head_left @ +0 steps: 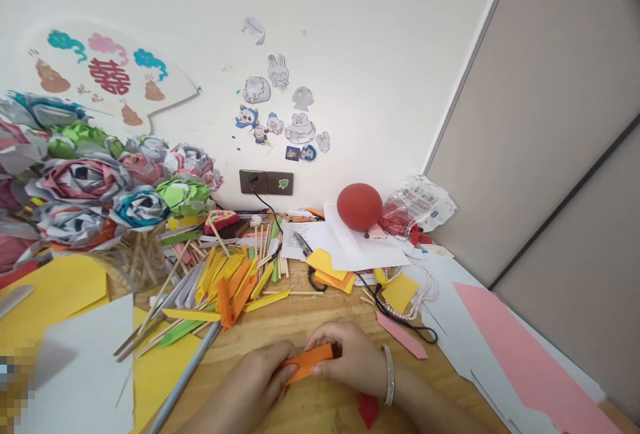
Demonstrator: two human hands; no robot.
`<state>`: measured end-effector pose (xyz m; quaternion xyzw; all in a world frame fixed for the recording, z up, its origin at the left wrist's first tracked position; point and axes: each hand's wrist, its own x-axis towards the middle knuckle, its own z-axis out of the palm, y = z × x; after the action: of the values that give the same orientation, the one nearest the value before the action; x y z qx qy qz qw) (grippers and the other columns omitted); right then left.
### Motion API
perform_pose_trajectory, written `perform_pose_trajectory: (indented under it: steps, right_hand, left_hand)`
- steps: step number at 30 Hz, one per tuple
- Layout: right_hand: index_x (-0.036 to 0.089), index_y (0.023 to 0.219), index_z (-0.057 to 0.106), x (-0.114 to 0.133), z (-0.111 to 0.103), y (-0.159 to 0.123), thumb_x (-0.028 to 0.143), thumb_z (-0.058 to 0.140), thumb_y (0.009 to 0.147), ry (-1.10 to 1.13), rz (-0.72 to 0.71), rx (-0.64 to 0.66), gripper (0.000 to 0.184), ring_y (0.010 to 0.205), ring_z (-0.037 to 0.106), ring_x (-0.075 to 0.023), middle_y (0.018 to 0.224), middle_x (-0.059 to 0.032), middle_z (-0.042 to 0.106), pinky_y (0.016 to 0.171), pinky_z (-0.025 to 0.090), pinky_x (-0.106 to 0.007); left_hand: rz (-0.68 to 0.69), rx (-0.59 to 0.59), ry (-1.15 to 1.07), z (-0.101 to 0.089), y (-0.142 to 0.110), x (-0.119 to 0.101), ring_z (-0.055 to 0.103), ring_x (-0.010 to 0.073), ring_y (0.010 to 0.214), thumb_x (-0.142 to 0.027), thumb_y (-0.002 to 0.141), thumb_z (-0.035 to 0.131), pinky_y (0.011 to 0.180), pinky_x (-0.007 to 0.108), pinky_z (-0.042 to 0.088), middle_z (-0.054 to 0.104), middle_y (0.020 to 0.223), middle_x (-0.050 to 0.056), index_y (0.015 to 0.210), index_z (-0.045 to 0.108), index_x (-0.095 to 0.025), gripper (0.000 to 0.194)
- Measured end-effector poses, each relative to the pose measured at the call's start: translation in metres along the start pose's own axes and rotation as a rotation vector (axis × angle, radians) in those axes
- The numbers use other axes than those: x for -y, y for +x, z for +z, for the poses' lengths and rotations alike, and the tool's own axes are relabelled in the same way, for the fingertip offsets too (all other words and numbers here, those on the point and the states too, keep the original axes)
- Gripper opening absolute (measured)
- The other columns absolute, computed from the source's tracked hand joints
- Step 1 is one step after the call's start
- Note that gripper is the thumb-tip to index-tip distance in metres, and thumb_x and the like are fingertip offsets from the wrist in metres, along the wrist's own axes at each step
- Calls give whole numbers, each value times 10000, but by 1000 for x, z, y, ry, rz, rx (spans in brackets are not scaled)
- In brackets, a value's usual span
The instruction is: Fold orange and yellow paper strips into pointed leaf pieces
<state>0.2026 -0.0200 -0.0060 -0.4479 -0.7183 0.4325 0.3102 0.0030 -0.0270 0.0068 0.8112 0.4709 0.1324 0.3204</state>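
Between my two hands is a folded strip of orange paper [311,362], held just above the wooden table [250,344]. My left hand [267,377] pinches its left end between thumb and fingers. At the other end, my right hand [353,357] grips it with the thumb in front and the fingers curled behind. A beaded bracelet [389,375] circles my right wrist. Partly under that wrist lies a small red piece [369,411]. Folded orange paper strips [231,301] and yellow paper strips [220,274] are heaped beyond my left hand.
Paper flowers [85,181] crowd the back left. White sheet [85,367] and yellow sheets [165,374] lie left, beside a grey rod [187,374]. Scissors [303,244], a red balloon [359,207], a pearl string [433,281] and a black cord [407,317] lie beyond my hands. Pink paper [525,354] lies right.
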Motion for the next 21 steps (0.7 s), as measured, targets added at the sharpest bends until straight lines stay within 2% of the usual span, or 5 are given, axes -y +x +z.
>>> perform_pose_trajectory:
  steps: [3,8,21]
  right_hand:
    - [187,844,699,0,0,0,184,725,612,-5,2,-5,233,653,526,-129,742,23,648,579,369,-207]
    - [192,846,702,-2,1,0,193,723,630,-39,-43,-11,218,688,550,-140,757,20,653,625,387,-217]
    - [206,848,709,0,4,0,147,744,604,-56,-45,-26,253,689,560,-138,767,26,668,623,393,-206]
  left_hand:
    - [12,0,-3,-2,0,-1,572,175,671,-319,854,363,620,236,395,618,700,3,750,534,-207,230]
    - [40,10,-5,-1,2,1,597,193,771,-311,783,505,672,244,403,654,824,9,834,581,-207,139]
    - [51,-1,-13,0,1,0,590,181,760,-259,782,503,682,232,390,662,819,-9,868,615,-223,145]
